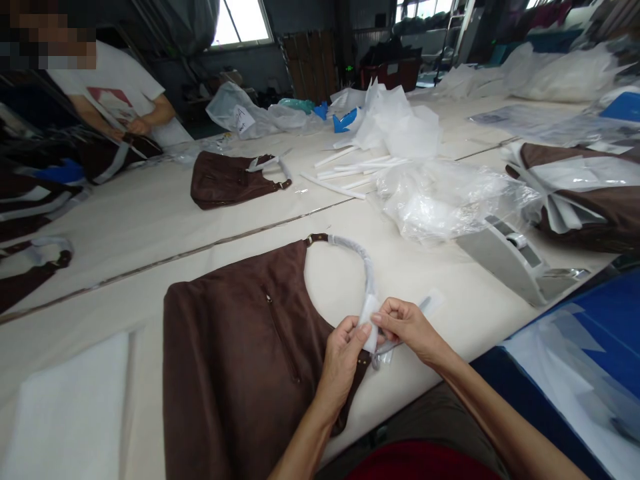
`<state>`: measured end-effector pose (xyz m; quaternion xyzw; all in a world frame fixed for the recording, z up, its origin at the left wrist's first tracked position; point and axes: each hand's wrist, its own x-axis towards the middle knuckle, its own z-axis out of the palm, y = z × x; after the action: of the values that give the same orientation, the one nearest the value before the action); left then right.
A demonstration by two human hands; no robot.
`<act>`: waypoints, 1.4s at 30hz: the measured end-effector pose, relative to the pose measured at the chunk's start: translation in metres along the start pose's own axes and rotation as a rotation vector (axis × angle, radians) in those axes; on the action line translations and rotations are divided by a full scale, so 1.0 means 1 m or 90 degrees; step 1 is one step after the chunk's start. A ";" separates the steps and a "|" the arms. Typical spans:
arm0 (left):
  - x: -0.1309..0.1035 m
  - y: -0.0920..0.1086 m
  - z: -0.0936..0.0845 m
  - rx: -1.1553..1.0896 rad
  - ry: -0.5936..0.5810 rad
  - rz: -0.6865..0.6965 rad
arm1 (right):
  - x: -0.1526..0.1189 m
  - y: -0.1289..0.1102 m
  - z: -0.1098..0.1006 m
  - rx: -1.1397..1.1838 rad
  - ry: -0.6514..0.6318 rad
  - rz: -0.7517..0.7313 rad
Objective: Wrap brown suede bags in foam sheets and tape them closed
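Observation:
A large brown bag [240, 333] with a zip lies on the pale table, its curved handle [357, 250] wrapped in clear film and reaching toward me. Near the handle's lower end, my left hand [345, 347] pinches a white foam piece [369, 320] against the handle. From the right, my right hand [403, 323] has thumb and finger closed on the same foam piece. A thin clear strip [430, 303] lies just behind my right hand. Part of the handle under my fingers is hidden.
A tape dispenser [515, 253] stands right, beside crumpled clear plastic [440, 193]. White strips [350, 172] and a smaller brown bag [230, 179] lie beyond. Folded white sheets [70, 407] are at left. Across the table, a person [120, 100] handles another brown bag. A blue container [585, 347] sits right.

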<state>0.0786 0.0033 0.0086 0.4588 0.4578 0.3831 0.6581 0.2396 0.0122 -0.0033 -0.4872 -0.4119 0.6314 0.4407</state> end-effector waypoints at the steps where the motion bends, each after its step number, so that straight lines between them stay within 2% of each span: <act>1: 0.000 -0.001 0.000 0.001 0.003 0.000 | 0.000 0.000 0.000 -0.001 0.001 -0.001; 4: 0.002 -0.004 -0.002 -0.008 0.016 -0.010 | 0.001 0.000 -0.004 0.011 -0.016 0.000; 8: 0.004 -0.006 -0.003 -0.052 0.025 -0.010 | 0.001 0.001 -0.014 0.059 -0.094 0.024; 11: 0.004 -0.005 -0.004 -0.094 0.028 -0.019 | 0.003 0.004 -0.016 0.067 -0.122 0.026; 20: 0.005 -0.003 -0.012 -0.167 0.003 -0.048 | 0.013 0.011 0.005 0.128 -0.148 0.008; 28: 0.007 -0.005 -0.014 -0.175 -0.026 -0.061 | 0.018 0.019 0.011 0.155 -0.159 -0.002; 32: 0.008 -0.014 -0.011 -0.201 -0.046 -0.059 | 0.024 0.026 0.022 0.147 -0.109 0.040; 35: 0.010 -0.021 -0.010 -0.207 -0.028 -0.048 | 0.022 0.026 0.024 0.124 -0.079 0.077; 37: 0.011 -0.023 -0.009 -0.207 -0.020 -0.041 | 0.017 0.020 0.020 0.150 -0.106 0.100; 40: 0.009 -0.024 -0.007 -0.197 -0.024 -0.030 | 0.005 0.008 0.011 0.244 -0.192 0.124; 42: 0.008 -0.025 -0.005 -0.174 -0.034 -0.017 | 0.000 0.003 0.007 0.267 -0.210 0.127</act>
<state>0.0785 0.0048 -0.0182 0.3687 0.3901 0.4207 0.7314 0.2322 0.0110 -0.0045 -0.3143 -0.2882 0.8140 0.3944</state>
